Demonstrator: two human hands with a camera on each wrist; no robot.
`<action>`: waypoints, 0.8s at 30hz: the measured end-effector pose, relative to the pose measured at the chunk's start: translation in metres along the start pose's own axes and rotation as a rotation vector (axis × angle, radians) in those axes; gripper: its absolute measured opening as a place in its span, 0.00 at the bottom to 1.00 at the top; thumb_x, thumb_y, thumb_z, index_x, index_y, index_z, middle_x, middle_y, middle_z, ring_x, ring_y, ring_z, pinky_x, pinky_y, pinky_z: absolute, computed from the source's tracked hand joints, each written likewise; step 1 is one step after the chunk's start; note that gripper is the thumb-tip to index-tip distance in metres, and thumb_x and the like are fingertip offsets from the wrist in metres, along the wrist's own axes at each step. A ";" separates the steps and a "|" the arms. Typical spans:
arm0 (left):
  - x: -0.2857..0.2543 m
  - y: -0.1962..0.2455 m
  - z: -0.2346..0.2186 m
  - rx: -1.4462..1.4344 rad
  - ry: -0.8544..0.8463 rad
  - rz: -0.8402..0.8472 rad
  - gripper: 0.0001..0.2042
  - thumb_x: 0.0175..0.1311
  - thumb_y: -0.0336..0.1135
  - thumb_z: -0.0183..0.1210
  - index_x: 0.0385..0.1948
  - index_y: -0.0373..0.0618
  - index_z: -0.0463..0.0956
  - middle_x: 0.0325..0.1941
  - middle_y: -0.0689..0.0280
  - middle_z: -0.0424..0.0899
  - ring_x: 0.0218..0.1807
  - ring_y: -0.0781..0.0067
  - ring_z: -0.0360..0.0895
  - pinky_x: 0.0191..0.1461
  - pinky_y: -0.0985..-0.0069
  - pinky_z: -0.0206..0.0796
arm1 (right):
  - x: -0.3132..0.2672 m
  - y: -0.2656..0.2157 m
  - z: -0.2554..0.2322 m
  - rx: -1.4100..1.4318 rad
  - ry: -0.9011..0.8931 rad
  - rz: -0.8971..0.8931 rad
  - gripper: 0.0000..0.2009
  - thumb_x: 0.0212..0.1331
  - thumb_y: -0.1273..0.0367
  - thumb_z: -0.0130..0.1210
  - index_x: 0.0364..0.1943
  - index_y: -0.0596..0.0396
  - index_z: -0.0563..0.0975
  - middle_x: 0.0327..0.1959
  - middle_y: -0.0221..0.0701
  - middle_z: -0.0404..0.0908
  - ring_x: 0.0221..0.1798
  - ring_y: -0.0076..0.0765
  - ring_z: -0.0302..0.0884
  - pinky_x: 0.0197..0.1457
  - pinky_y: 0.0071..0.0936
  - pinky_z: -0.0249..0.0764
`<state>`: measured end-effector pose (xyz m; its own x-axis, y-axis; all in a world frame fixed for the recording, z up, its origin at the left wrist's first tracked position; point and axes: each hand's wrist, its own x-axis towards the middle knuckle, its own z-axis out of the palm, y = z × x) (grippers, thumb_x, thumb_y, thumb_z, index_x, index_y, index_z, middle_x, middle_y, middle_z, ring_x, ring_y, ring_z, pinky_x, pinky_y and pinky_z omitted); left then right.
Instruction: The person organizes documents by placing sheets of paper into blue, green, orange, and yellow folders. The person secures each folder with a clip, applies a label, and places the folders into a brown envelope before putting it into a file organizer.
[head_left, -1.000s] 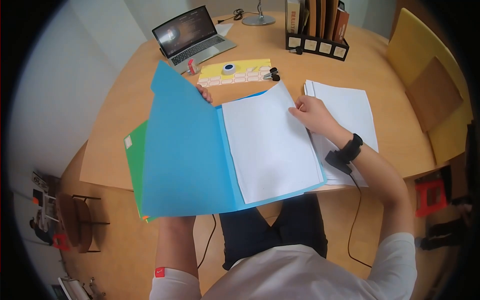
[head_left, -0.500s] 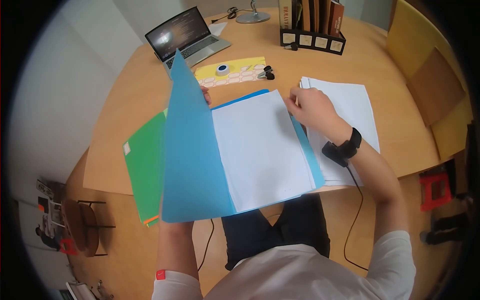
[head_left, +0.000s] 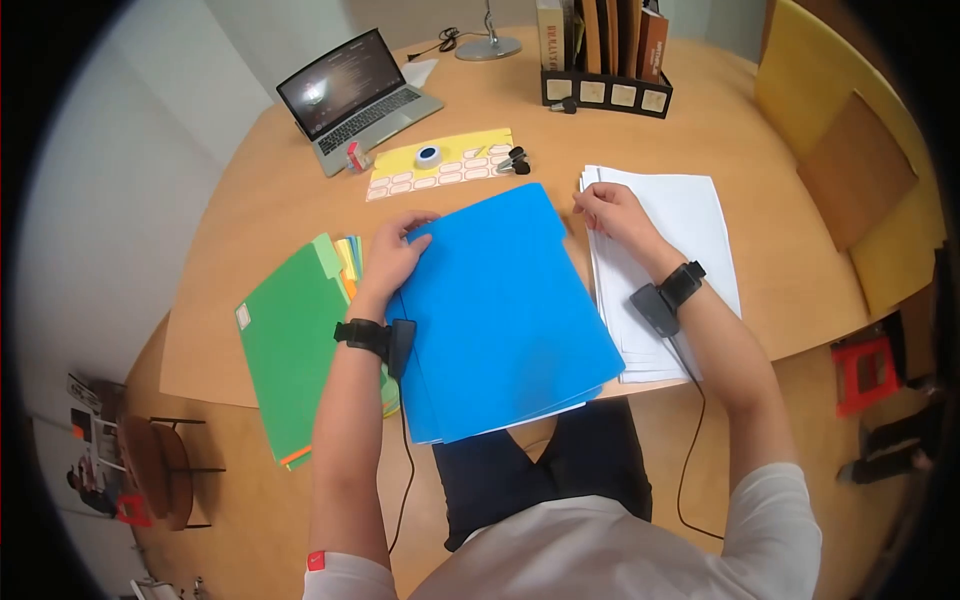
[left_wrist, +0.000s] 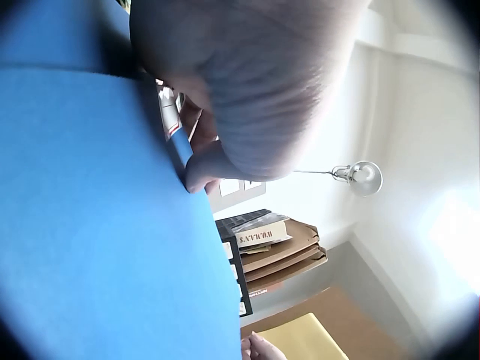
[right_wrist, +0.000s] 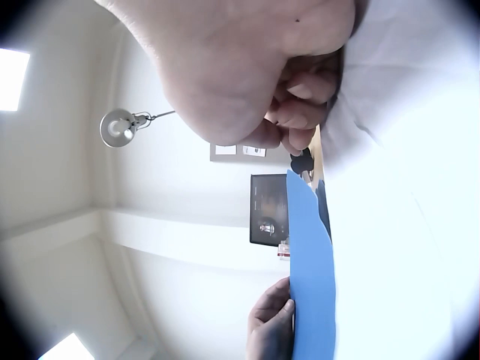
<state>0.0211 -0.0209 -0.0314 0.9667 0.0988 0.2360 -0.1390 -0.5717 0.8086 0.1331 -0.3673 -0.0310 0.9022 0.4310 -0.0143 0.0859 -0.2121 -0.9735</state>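
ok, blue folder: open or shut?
Shut. Its blue cover is down, with only a thin white paper edge showing along the bottom; the left hand grips the upper left side.

At the near edge of the table, a folder is placed between a folder stack on the left and a paper pile on the right. Behind the folder, a label sheet is laid, with a round object on it. Farther back, a laptop is set left, a lamp base mid-table, and books are held in a box right.
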 end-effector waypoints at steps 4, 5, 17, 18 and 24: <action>-0.001 -0.004 0.001 0.037 0.034 0.006 0.16 0.60 0.22 0.60 0.50 0.41 0.84 0.46 0.62 0.87 0.51 0.69 0.79 0.59 0.70 0.71 | 0.006 -0.024 -0.006 -0.081 -0.057 0.126 0.15 0.69 0.61 0.55 0.31 0.58 0.81 0.22 0.26 0.77 0.27 0.18 0.73 0.32 0.19 0.68; -0.002 -0.005 0.001 0.048 0.039 0.002 0.16 0.59 0.21 0.60 0.50 0.41 0.84 0.47 0.62 0.87 0.51 0.68 0.79 0.59 0.70 0.71 | 0.010 -0.032 -0.005 -0.165 -0.052 0.047 0.15 0.69 0.61 0.55 0.32 0.59 0.81 0.23 0.27 0.77 0.27 0.20 0.74 0.33 0.21 0.69; 0.000 -0.021 0.002 0.017 0.099 -0.032 0.17 0.58 0.17 0.58 0.49 0.42 0.82 0.50 0.57 0.84 0.56 0.61 0.80 0.63 0.66 0.71 | 0.113 -0.035 0.040 -0.934 -0.075 -0.517 0.25 0.58 0.64 0.65 0.58 0.61 0.76 0.54 0.48 0.81 0.57 0.54 0.80 0.62 0.40 0.75; 0.001 -0.022 0.001 0.002 0.095 -0.032 0.16 0.58 0.19 0.59 0.48 0.42 0.83 0.51 0.56 0.84 0.56 0.58 0.80 0.63 0.64 0.71 | 0.116 -0.034 0.041 -0.877 -0.066 -0.435 0.25 0.58 0.65 0.67 0.58 0.60 0.76 0.54 0.48 0.82 0.57 0.53 0.80 0.62 0.39 0.76; 0.001 -0.016 0.005 0.187 0.105 0.021 0.14 0.57 0.29 0.67 0.47 0.47 0.84 0.50 0.58 0.83 0.57 0.55 0.77 0.65 0.61 0.68 | 0.132 -0.027 0.038 -0.821 -0.071 -0.362 0.24 0.59 0.62 0.68 0.56 0.60 0.77 0.54 0.46 0.82 0.56 0.50 0.81 0.60 0.38 0.76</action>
<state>0.0255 -0.0160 -0.0472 0.9350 0.1639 0.3146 -0.1071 -0.7150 0.6909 0.2338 -0.2718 -0.0156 0.7351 0.6409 0.2210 0.6596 -0.6008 -0.4517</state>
